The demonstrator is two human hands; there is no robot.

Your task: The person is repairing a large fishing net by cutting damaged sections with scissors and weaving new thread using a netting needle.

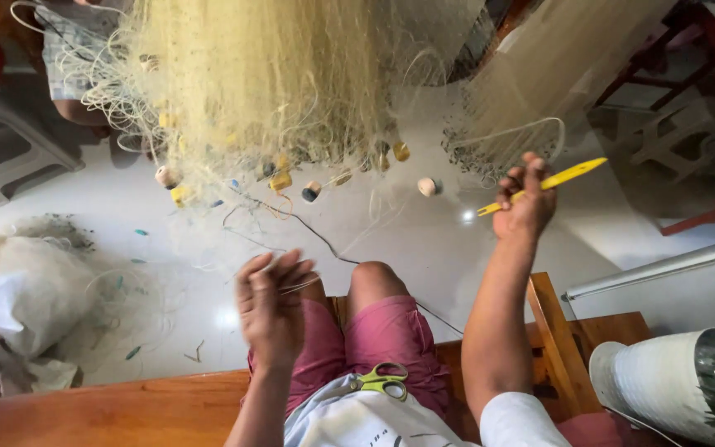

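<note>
sitting on a wooden bench (pixel 126 410) above a pale tiled floor (pixel 424 240), a person in pink shorts (pixel 391 331) works on a mass of pale yellow fishing net (pixel 266 74) that hangs in front of the knees. the right hand (pixel 525 203) is raised to the right of the net, closed around a long yellow netting needle (pixel 544 185) that points up and to the right; the needle sits apart from the net itself. the left hand (pixel 271 306), blurred in the frame, is lower and nearer the body, its fingers curled and pinching thin pale line (pixel 299 285); how firmly it grips cannot be told. small floats (pixel 428 186) in cream, yellow and dark tones dangle along the net's lower edge, and a dark cord (pixel 316 236) runs from there toward the knees. a pair of scissors with yellow-green handles (pixel 384 381) lies on the person's lap, touched by neither hand. a second bundle of net (pixel 539 66) hangs to the right, a white sack (pixel 18 298) lies on the floor at left, and a white pot (pixel 664 381) holding a green plant stands at lower right.
</note>
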